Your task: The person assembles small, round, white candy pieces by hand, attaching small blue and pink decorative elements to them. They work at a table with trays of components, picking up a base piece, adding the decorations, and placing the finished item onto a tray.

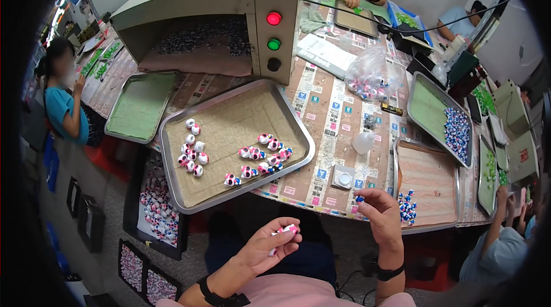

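Observation:
In front of my body, my left hand (274, 243) is closed around a small pink-and-white figure piece (285, 230). To the right, past the table's near edge, my right hand (377, 213) pinches a small blue piece (360, 198) between thumb and fingertips. A metal tray (241, 129) lined with brown sheet lies ahead; white-and-pink pieces (190, 149) sit at its left. Fuller figures with blue parts (264, 160) stand at its right. Beside my right hand, blue-and-white pieces (407, 208) are heaped on a second tray (427, 175) with a pinkish lining.
A bench oven (212, 20) with red and green lights stands behind the tray. Near my right hand are a small white dish (343, 177) and a plastic bottle (363, 142). A bag of pieces (372, 77) lies farther back. Black bins (155, 209) sit low left. Co-workers sit around the table.

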A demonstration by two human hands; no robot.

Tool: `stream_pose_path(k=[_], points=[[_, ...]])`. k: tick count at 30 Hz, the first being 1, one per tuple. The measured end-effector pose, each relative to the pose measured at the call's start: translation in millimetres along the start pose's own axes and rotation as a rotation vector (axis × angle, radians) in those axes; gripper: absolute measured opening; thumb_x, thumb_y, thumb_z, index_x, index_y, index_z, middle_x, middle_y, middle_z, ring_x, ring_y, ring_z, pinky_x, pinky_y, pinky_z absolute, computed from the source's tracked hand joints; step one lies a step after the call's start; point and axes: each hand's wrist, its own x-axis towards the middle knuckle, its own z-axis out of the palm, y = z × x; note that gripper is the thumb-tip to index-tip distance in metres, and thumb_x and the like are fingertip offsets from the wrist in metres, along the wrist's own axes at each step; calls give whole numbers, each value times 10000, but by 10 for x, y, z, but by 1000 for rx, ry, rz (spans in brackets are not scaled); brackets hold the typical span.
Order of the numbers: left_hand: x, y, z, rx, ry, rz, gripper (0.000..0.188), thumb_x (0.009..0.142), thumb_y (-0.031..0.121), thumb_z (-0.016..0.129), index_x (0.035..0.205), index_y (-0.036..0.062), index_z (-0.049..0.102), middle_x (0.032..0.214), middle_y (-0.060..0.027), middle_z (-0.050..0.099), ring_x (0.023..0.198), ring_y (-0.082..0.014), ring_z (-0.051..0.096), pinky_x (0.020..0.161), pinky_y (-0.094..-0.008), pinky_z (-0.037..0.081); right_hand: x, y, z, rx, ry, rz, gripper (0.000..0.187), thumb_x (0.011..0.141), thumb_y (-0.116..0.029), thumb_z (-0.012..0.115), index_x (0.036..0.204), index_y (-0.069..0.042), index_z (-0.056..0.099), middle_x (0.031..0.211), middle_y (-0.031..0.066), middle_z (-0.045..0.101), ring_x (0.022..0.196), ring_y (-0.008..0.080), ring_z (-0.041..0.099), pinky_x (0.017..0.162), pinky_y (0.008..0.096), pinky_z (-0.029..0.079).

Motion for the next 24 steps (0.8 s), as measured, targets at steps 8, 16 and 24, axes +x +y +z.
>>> stream_pose_path(k=[8,16,24], points=[[-32,21,56,18,20,-50,291,924,60,589,1208,17,546,1074,-103,619,940,-171,639,773,-263,564,219,97,62,-557,124,-353,188,797,45,666,978,-3,673,926,75,659,848,134,626,706,242,504],[-17,-15,33,102,53,-50,282,931,74,588,1205,15,551,1040,-80,628,923,-161,645,715,-238,549,469,45,212,-1004,130,-543,139,754,15,685,889,-13,667,853,90,650,735,190,613,608,276,455],[-25,4,88,136,57,-86,291,939,93,581,1218,14,555,1044,-71,629,900,-143,641,698,-244,544,509,23,199,-1065,94,-438,155,731,-2,688,881,-20,651,857,123,640,759,267,612,677,360,478]])
